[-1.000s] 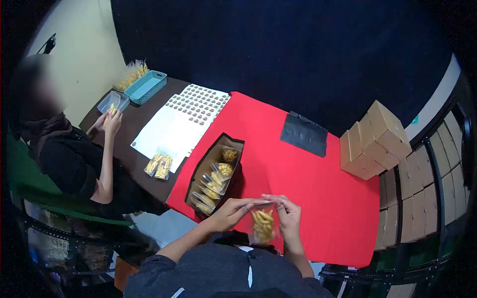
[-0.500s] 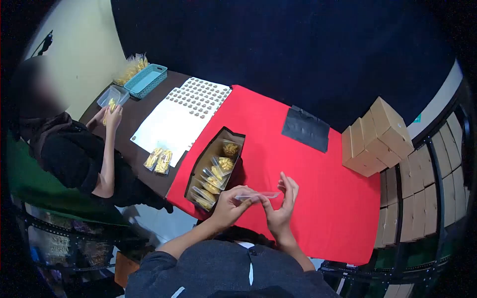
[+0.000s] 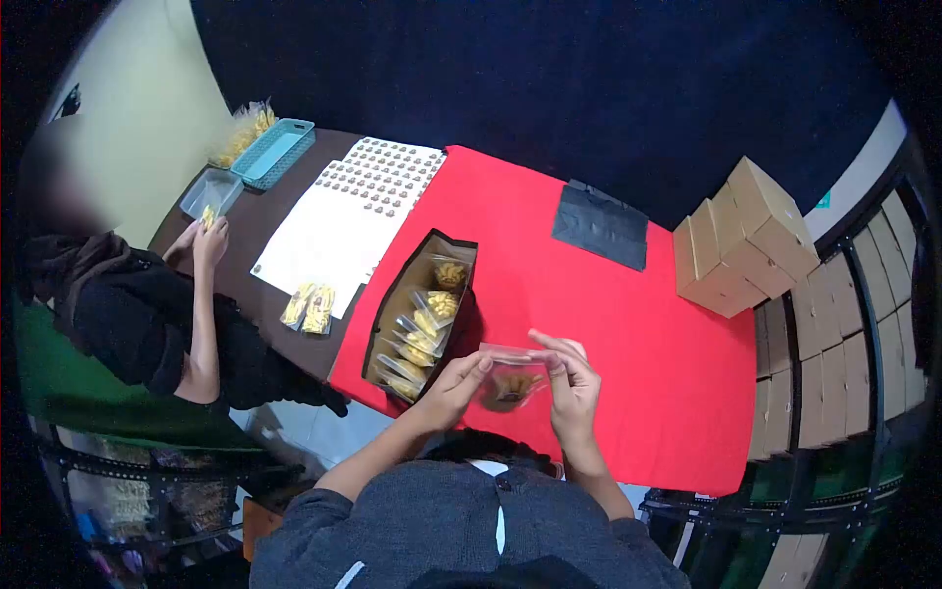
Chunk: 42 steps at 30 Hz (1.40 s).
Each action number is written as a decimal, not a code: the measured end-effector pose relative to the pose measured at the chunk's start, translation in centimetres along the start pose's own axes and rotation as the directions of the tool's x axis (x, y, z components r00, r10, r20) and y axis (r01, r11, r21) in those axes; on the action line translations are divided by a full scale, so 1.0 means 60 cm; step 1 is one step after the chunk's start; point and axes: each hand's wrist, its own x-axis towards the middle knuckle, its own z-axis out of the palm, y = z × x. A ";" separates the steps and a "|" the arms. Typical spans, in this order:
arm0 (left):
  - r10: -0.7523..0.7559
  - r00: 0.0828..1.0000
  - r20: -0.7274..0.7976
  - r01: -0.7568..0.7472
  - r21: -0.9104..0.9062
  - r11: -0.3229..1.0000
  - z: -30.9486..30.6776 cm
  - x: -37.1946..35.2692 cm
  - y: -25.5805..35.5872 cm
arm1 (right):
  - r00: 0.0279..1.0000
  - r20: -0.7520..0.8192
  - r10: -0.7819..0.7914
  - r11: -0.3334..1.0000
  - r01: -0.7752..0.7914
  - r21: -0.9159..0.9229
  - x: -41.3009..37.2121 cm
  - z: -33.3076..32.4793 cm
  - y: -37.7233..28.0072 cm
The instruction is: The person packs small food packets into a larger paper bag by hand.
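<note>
In front of my chest I hold a clear plastic snack pouch (image 3: 510,385) with brownish-yellow pieces and a dark label showing through. My left hand (image 3: 455,391) pinches its upper left corner between thumb and fingers. Its upper right side is gripped by my right hand (image 3: 572,390), thumb towards me and fingers behind. Just left of the pouch stands an open black-edged paper bag (image 3: 388,329). Inside it, several filled snack pouches (image 3: 420,342) lean in a row.
Red cloth (image 3: 628,383) covers my table, with a flat black bag (image 3: 601,226) on it and cardboard boxes (image 3: 741,245) at right. Sticker sheets (image 3: 334,216), two snack packets (image 3: 309,307) and a teal basket (image 3: 272,157) lie left. A co-worker (image 3: 128,304) holds a packet there.
The pouch has tilted from nearly edge-on so its front and contents now show. My hands have shifted with it, and the view has moved slightly.
</note>
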 end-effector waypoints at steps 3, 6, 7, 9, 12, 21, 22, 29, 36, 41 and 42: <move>-0.127 0.992 0.010 0.127 -0.016 0.992 0.011 0.001 0.000 | 0.958 -0.046 0.284 0.915 -0.256 0.311 -0.001 0.006 -0.018; -0.182 0.983 -0.033 0.185 0.091 0.979 0.017 -0.001 -0.046 | 0.926 -0.098 0.364 0.865 -0.297 0.406 0.002 0.013 0.009; -0.214 0.976 -0.036 0.217 0.074 0.973 0.016 -0.004 -0.056 | 0.916 -0.124 0.381 0.847 -0.293 0.443 0.003 0.016 0.014; -0.282 0.959 -0.036 0.283 0.042 0.958 0.016 -0.010 -0.069 | 0.927 -0.090 0.365 0.841 -0.287 0.458 0.002 0.022 0.012; -0.249 0.957 -0.152 0.242 -0.062 0.968 0.016 -0.012 -0.064 | 0.946 -0.010 0.323 0.859 -0.289 0.423 -0.022 0.032 0.026; -0.211 0.937 -0.278 0.190 -0.101 0.977 0.033 -0.022 -0.053 | 0.885 0.124 0.448 0.689 -0.430 0.584 -0.064 0.086 0.018; -0.277 0.924 -0.262 0.278 -0.033 0.960 0.026 -0.025 -0.053 | 0.877 0.131 0.462 0.680 -0.446 0.582 -0.068 0.084 0.021; -0.074 0.944 -0.323 0.087 0.028 0.996 0.040 -0.020 -0.042 | 0.898 0.128 0.421 0.712 -0.414 0.567 -0.060 0.082 0.011; -0.119 0.938 -0.325 0.121 -0.013 0.993 0.040 -0.029 -0.032 | 0.921 0.149 0.361 0.754 -0.382 0.534 -0.074 0.086 0.015; -0.036 0.951 -0.307 0.050 0.037 0.998 0.038 -0.029 -0.052 | 0.917 0.085 0.389 0.688 -0.351 0.636 -0.082 0.100 0.026; -0.028 0.955 -0.296 0.046 0.053 0.998 0.035 -0.028 -0.056 | 0.908 0.087 0.411 0.665 -0.363 0.653 -0.083 0.098 0.032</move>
